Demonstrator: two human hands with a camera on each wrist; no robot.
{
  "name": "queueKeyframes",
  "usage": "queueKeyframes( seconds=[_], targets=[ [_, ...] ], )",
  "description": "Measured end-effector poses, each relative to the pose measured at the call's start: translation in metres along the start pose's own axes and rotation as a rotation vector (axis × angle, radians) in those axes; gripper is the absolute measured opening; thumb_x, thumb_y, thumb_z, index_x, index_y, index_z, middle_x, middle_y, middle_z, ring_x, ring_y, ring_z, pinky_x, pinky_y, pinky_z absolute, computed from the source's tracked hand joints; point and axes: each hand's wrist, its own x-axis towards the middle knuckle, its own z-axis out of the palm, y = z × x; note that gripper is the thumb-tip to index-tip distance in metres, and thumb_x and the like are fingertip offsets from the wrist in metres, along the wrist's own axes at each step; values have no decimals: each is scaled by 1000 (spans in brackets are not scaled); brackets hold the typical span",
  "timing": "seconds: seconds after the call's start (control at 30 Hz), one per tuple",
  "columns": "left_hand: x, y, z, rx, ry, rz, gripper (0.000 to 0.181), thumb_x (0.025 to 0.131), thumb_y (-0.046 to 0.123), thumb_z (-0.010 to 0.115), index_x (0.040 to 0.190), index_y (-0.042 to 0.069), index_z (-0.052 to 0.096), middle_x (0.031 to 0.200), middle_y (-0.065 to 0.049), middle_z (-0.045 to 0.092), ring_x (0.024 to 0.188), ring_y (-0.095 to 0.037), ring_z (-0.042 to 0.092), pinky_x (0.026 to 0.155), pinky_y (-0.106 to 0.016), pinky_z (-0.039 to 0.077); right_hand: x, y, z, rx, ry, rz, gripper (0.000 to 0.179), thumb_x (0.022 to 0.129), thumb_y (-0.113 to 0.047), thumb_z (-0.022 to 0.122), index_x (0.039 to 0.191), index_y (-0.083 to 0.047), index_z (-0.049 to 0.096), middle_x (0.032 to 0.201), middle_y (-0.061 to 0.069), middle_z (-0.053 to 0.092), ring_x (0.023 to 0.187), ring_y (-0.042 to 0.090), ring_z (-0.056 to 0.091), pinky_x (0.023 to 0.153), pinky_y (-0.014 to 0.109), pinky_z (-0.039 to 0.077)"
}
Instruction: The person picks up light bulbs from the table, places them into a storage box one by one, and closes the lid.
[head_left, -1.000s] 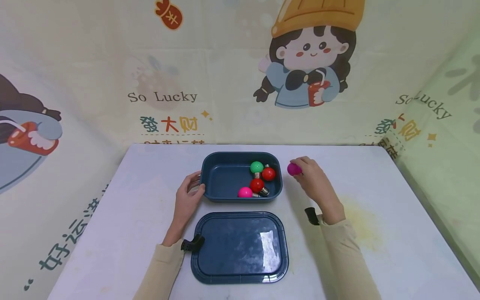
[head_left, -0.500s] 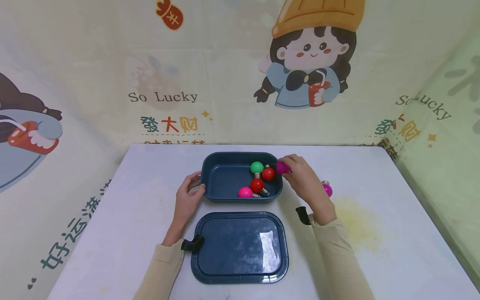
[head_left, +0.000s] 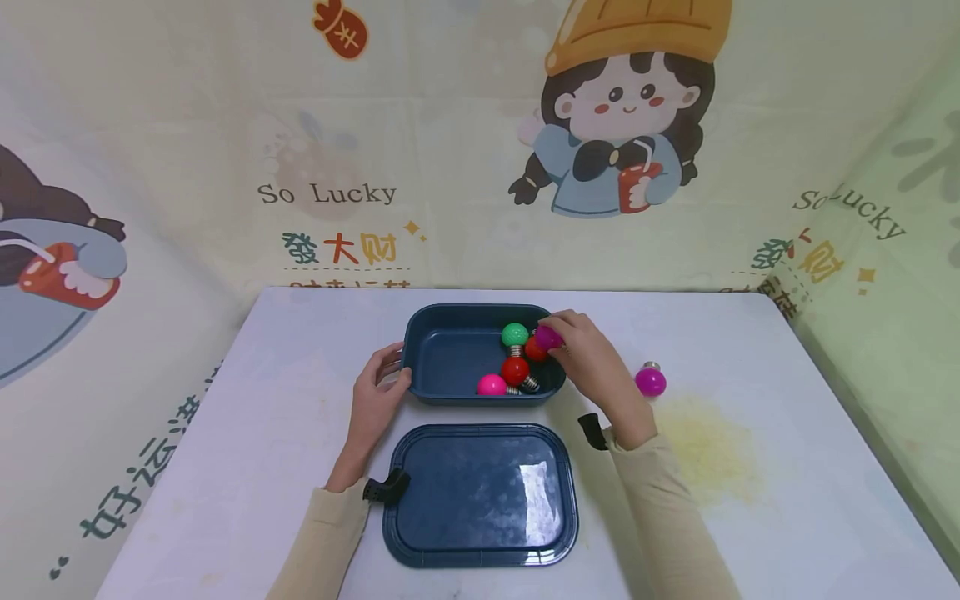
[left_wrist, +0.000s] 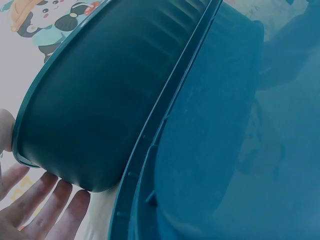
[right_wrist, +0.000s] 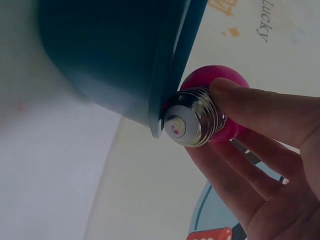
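My right hand (head_left: 592, 358) pinches a magenta light bulb (head_left: 550, 337) over the right end of a dark blue plastic box (head_left: 450, 398). In the right wrist view, thumb and fingers grip the bulb (right_wrist: 220, 75), its silver screw base close to the rim. Several bulbs lie inside the box: a green bulb (head_left: 514, 334), two red ones and a pink bulb (head_left: 492, 384). My left hand (head_left: 377, 392) holds the box's left end, thumb at the rim. The left wrist view shows its fingers (left_wrist: 55, 200) against the wall.
A dark blue lid (head_left: 480, 496) lies flat in front of the box on the white table (head_left: 225, 467). Another magenta bulb (head_left: 651, 382) lies on the table to the right, beside my right forearm. A printed cloth (head_left: 465, 167) hangs behind the table.
My right hand has carried the magenta bulb leftward from beside the box to over its right end. The other magenta bulb on the table has come into sight. My left hand stays put.
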Motion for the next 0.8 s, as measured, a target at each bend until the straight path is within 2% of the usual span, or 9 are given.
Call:
queueKeyframes(
  seconds=[0.13, 0.43, 0.8],
  targets=[
    [-1, 6, -1, 6, -6, -7, 44, 95, 4, 62, 138, -2, 54, 131, -25, 59, 120, -39, 59, 83, -17, 50, 1, -3, 3, -7, 0, -15, 48, 81, 4, 77, 127, -3, 63, 126, 17, 61, 119, 33, 56, 90, 44, 55],
    [0, 3, -1, 5, -5, -8, 44, 95, 4, 63, 137, -1, 55, 131, -24, 60, 120, -37, 60, 83, -17, 49, 10, -10, 16, -10, -2, -59, 50, 78, 2, 80, 125, -3, 64, 124, 16, 62, 116, 32, 57, 88, 43, 56],
    [0, 4, -1, 0, -7, 0, 44, 95, 3, 62, 137, -3, 54, 130, -26, 60, 120, -41, 59, 83, -18, 50, 18, -23, 25, -7, -10, -116, 47, 79, -1, 81, 123, -4, 66, 124, 14, 62, 116, 30, 57, 89, 42, 56]
  ],
)
